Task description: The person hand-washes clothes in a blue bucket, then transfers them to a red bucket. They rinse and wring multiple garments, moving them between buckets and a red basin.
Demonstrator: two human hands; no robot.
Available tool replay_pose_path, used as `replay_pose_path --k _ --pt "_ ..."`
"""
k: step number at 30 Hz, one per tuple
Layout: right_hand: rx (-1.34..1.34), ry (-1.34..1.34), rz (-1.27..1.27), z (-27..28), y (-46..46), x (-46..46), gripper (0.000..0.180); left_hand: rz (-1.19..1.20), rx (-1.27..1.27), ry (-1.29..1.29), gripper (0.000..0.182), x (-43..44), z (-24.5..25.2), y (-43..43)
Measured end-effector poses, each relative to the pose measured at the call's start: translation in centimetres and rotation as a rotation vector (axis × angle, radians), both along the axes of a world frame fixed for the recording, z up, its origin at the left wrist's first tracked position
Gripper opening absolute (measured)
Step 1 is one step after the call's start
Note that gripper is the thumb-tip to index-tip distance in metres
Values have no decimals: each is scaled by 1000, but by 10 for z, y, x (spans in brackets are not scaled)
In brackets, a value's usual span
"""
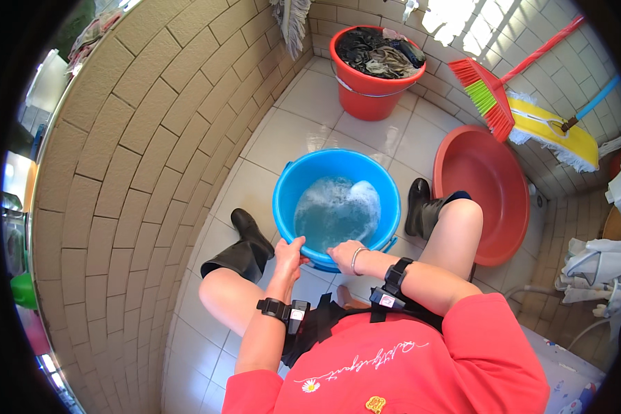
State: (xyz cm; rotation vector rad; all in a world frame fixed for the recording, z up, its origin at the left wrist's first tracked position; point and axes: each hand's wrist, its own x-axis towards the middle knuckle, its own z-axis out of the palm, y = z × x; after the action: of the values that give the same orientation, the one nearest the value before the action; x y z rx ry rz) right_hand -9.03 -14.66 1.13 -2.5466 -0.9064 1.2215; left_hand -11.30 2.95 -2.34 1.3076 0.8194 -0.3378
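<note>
A blue plastic bucket [284, 194] stands on the tiled floor between my booted feet, holding cloudy, sudsy water [323, 225] with white foam along its far side. My left hand [290, 254] grips the near rim at its left part, thumb on top. Further right on the same rim, my right hand [345, 256] is closed on the edge, with a bracelet at the wrist. The undersides of both hands are hidden. Both forearms wear black straps with small devices.
A red bucket [370, 98] of dark wet cloths stands beyond. To the right are a reddish basin [502, 207], a red broom [489, 95] and a yellow flat mop [553, 129]. A brick-patterned tiled wall [134, 171] rises at left.
</note>
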Motion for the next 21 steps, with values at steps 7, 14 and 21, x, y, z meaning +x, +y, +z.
replay_pose_path --k 7,14,21 --pt "154 14 -149 27 3 64 35 116 -320 -79 18 48 40 13" --pt "259 -2 -269 7 2 152 40 -110 -171 -233 35 72 47 -2" --pt "242 1 -519 -23 -48 220 47 -33 184 107 52 39 -16 10"
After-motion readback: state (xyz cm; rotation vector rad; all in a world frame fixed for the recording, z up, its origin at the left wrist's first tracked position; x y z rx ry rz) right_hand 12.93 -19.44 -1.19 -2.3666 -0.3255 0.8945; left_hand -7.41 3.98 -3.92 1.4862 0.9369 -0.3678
